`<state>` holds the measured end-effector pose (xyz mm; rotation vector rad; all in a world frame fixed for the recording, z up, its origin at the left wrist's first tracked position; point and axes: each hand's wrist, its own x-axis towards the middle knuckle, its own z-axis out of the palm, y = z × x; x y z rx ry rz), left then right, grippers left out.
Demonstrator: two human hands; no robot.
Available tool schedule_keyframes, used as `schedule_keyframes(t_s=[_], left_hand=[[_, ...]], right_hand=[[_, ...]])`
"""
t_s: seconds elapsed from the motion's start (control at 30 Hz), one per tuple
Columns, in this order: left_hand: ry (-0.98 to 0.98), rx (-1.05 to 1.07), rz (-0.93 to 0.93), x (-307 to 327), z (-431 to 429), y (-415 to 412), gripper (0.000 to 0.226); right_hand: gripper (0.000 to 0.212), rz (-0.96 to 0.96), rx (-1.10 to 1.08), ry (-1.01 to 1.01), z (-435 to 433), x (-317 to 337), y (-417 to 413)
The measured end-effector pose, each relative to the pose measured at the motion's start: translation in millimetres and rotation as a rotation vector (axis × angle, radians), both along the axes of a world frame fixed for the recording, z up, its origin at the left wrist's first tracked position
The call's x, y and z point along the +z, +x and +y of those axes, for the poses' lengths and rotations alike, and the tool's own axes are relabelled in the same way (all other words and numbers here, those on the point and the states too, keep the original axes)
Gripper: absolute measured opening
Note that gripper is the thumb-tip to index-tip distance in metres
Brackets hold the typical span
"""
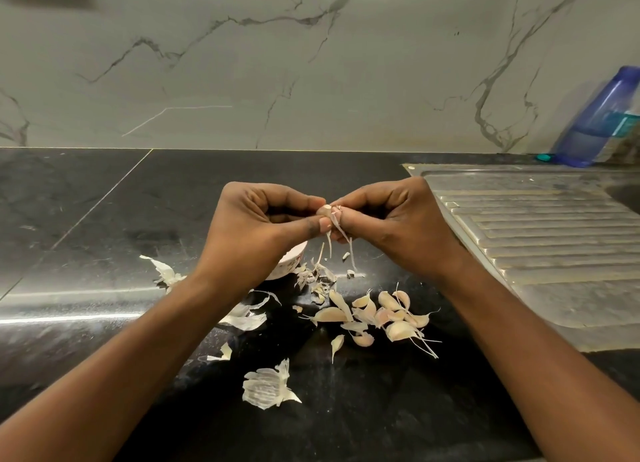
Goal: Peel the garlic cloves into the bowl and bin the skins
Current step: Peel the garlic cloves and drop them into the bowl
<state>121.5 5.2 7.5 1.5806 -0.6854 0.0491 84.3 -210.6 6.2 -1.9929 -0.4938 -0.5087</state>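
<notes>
So, left hand [263, 219] pinches the garlic clove [325, 211], right hand [389, 219] at its 3 o'clock pinches a skin strip [341, 231] dangling toward 6. The bowl [290, 265] sits at 7 o'clock from the clove, half hidden under the left wrist, so that hand's nearer for the drop.

Glossy black stone counter [104, 219], ribbed dull metal drainboard [540, 240], papery garlic skins [266, 387], translucent plastic bottle [602, 119]
</notes>
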Motion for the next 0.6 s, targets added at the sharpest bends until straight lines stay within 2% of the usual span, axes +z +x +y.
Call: schedule_keyframes(t_s=[0.13, 0.33, 0.6], left_hand=[[-0.033, -0.04, 0.039, 6.2, 4.2, 0.9, 0.034], [-0.024, -0.075, 0.072, 9.0, 6.3, 1.6, 0.033], [-0.036, -0.091, 0.094, 7.9, 4.6, -1.1, 0.031]], right_hand=[[0.017, 0.048, 0.046, 0.061, -2.9, 3.2, -0.2], [0.021, 0.095, 0.097, 0.049, -6.6, 4.9, 0.2], [0.013, 0.021, 0.052, 0.025, -2.5, 3.3, -0.7]])
